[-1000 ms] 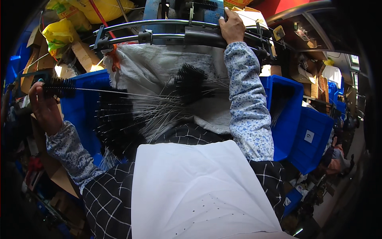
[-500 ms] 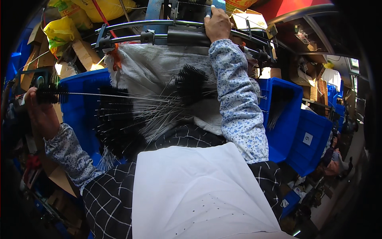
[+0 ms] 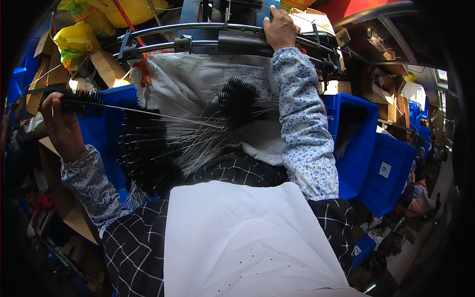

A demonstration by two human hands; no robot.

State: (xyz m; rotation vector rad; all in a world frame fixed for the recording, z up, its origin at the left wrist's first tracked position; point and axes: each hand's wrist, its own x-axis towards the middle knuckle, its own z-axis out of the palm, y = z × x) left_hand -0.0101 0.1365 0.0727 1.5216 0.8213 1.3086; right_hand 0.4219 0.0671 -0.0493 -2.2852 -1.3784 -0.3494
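Observation:
My left hand (image 3: 62, 129), raised at the far left, pinches the black bristle head of a twisted-wire brush (image 3: 81, 102). The brush's bare wire stem slants right, ending in a small loop above the pile. My right hand (image 3: 281, 30) is up at the machine (image 3: 232, 42), its fingers curled by the steel rails and dark sliding sleeve; what they grip is hidden. Bristles of another brush (image 3: 247, 4) show at the top edge beside it. Across my lap, on a white woven sack (image 3: 185, 74), lie several similar black brushes (image 3: 146, 143), their wire stems fanned out.
A blue bin (image 3: 106, 133) stands on the left behind the brushes. More blue bins (image 3: 354, 143) are at the right, one with brushes inside. Yellow bags (image 3: 76, 39) and cardboard (image 3: 106, 67) fill the upper left. A person (image 3: 418, 195) is at the far right.
My left hand has moved right and slightly inward with the brush, its stem now slanting more. My right hand and the dark sleeve on the rail have shifted a little to the right.

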